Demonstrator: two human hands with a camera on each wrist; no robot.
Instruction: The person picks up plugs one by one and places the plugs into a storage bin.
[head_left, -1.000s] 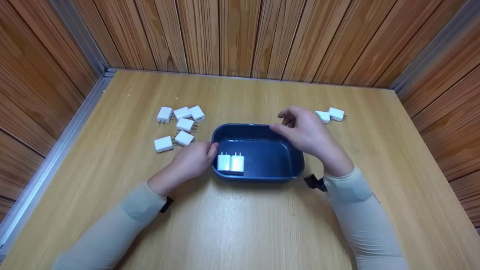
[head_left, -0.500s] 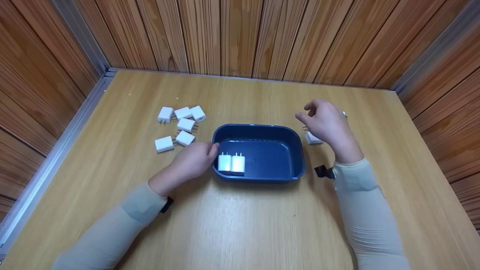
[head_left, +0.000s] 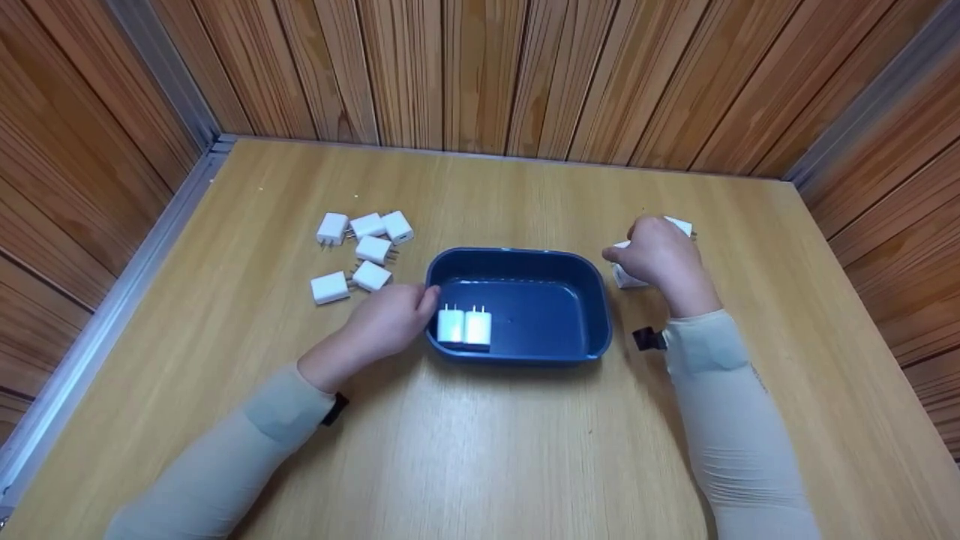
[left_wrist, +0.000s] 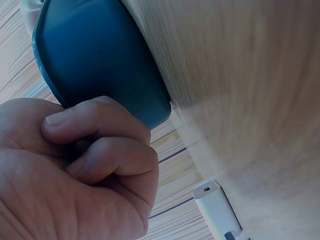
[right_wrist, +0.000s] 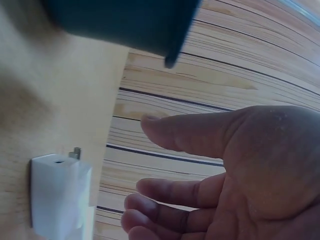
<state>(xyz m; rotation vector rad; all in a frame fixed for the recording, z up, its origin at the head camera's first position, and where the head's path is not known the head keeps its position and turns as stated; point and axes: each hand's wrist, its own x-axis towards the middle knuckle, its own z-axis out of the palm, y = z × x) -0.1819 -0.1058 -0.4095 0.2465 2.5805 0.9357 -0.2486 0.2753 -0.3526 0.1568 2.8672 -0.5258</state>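
A dark blue plastic bin [head_left: 540, 319] stands mid-table. Two white wall chargers [head_left: 477, 327] lie side by side in its left part, prongs pointing to the back. My left hand [head_left: 386, 321] grips the bin's left rim, thumb over the edge; in the left wrist view its fingers are curled against the wall. On the right, my right hand [head_left: 660, 259] is over several more white chargers [head_left: 628, 277], partly hiding them. One charger [head_left: 680, 225] shows behind its knuckles. The right wrist view has thumb and fingers apart, with nothing between them, beside a charger [right_wrist: 55, 195].
Several white chargers [head_left: 371, 250] lie in a loose group on the left of the table, beyond my left hand. Wood-panelled walls [head_left: 480, 75] bound the table [head_left: 510, 450] at the back and sides.
My right hand has moved right from the bin's back right corner and come down to the chargers there. My left hand stays on the bin's rim.
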